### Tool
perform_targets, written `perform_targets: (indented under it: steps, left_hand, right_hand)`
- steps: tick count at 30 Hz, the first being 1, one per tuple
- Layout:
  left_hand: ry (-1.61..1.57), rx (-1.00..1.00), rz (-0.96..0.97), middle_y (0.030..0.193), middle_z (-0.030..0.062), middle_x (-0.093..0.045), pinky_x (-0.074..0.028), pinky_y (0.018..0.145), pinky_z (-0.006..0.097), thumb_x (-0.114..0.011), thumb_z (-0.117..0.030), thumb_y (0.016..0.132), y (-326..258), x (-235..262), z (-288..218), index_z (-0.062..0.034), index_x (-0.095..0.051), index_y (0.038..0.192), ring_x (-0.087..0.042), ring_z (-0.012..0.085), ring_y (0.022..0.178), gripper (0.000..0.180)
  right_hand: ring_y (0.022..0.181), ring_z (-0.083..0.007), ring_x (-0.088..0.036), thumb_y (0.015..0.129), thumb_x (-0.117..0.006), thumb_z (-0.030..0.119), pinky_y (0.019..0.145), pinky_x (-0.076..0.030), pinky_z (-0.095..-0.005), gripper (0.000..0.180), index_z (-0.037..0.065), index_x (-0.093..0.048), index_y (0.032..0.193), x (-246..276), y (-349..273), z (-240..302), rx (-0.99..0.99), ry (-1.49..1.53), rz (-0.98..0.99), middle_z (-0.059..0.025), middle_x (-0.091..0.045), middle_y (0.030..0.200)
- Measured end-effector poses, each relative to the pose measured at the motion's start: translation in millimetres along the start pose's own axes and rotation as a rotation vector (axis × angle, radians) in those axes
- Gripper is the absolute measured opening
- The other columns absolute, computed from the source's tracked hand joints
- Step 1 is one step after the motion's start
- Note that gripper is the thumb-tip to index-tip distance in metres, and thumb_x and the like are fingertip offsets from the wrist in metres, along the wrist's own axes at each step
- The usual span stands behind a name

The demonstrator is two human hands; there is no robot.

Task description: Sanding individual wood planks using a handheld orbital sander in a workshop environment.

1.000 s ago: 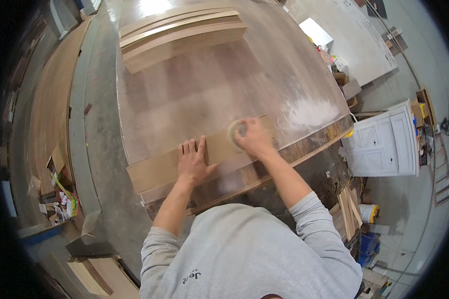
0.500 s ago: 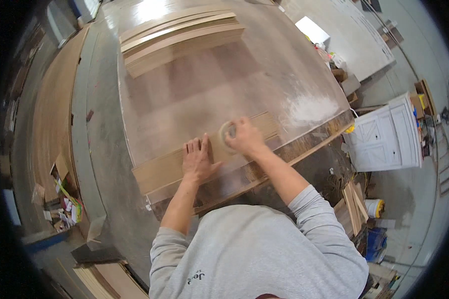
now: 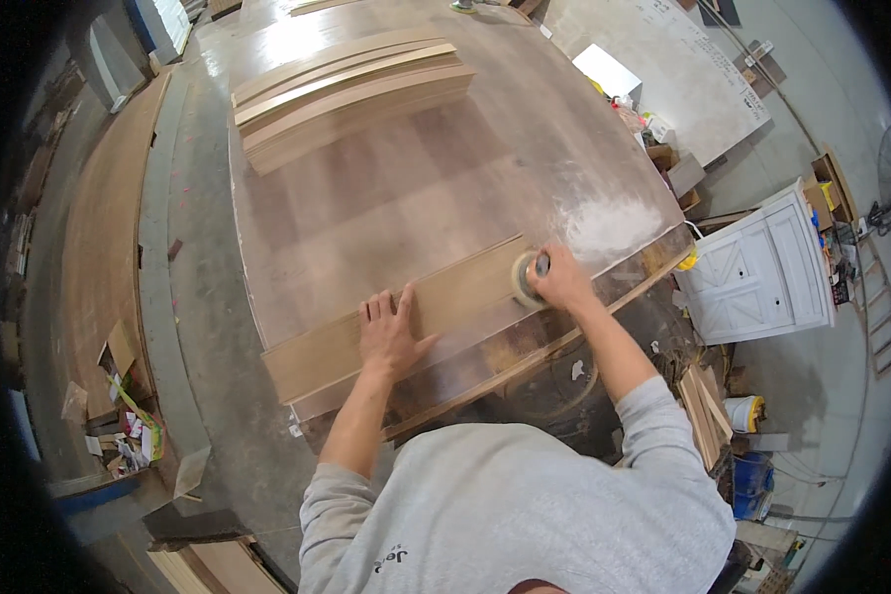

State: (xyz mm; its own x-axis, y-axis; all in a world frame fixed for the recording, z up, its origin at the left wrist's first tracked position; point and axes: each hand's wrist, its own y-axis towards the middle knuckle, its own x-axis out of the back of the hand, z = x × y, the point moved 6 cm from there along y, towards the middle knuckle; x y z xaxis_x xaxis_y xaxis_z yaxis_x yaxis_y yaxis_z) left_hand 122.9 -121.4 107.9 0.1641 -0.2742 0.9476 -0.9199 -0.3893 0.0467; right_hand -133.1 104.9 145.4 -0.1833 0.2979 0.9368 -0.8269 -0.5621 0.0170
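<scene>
A long flat wooden board [image 3: 455, 285] lies slantwise along the near edge of the worktable [image 3: 366, 213]. My left hand [image 3: 390, 335] presses flat on the board left of its middle, fingers spread, holding nothing. At the board's right end my right hand [image 3: 562, 277] is closed around the top of a round palm sander [image 3: 525, 281]. The sander's pale disc is at the board's surface, and my fingers hide part of its body.
A stack of boards [image 3: 356, 99] lies at the table's far left. White dust [image 3: 609, 220] covers a patch at the right. A white cabinet [image 3: 757, 272] stands right of the table, with wood offcuts [image 3: 701, 411] and a white bucket [image 3: 741, 414] nearer me.
My right hand has moved the sander rightward along the board to its right end. My left hand stays on the board in nearly the same place.
</scene>
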Motion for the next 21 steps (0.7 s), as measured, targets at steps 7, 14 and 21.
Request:
perform_targets:
  steps: [7, 14, 21]
  left_hand:
    - [0.022, 0.024, 0.04, 0.142, 0.0183, -0.044, -0.028, 0.117, 0.051, -0.082, -0.062, 0.078, 1.3, 5.6, -3.2, -0.0148, -0.039, 0.159, -0.04, 0.0368, 0.133, 0.103]
    - [0.05, 0.067, 0.098, 0.143, 0.0183, -0.045, -0.026, 0.119, 0.051, -0.082, -0.061, 0.077, 2.4, 5.4, -7.2, -0.014, -0.04, 0.158, -0.039, 0.0366, 0.134, 0.103]
    - [0.036, 0.017, 0.052, 0.142, 0.0182, -0.045, -0.025, 0.12, 0.051, -0.082, -0.06, 0.078, 3.7, 5.5, -5.5, -0.0136, -0.039, 0.158, -0.038, 0.0371, 0.135, 0.103]
  right_hand:
    - [0.122, -0.0422, -0.06, 0.09, -0.068, 0.041, 0.103, -0.051, -0.0489, 0.053, 0.008, -0.06, 0.131, 23.3, 30.5, -1.4, -0.183, 0.003, 0.091, -0.0216, -0.063, 0.129]
    - [0.111, -0.044, -0.066, 0.09, -0.068, 0.04, 0.096, -0.055, -0.0512, 0.049, 0.012, -0.061, 0.13, -4.1, -3.4, 19.1, 0.059, -0.01, 0.051, -0.0213, -0.063, 0.125]
    - [0.109, -0.0446, -0.068, 0.09, -0.068, 0.041, 0.093, -0.056, -0.0531, 0.049, 0.014, -0.06, 0.13, -4.0, 34.2, 41.9, -0.064, -0.044, 0.012, -0.0205, -0.065, 0.123]
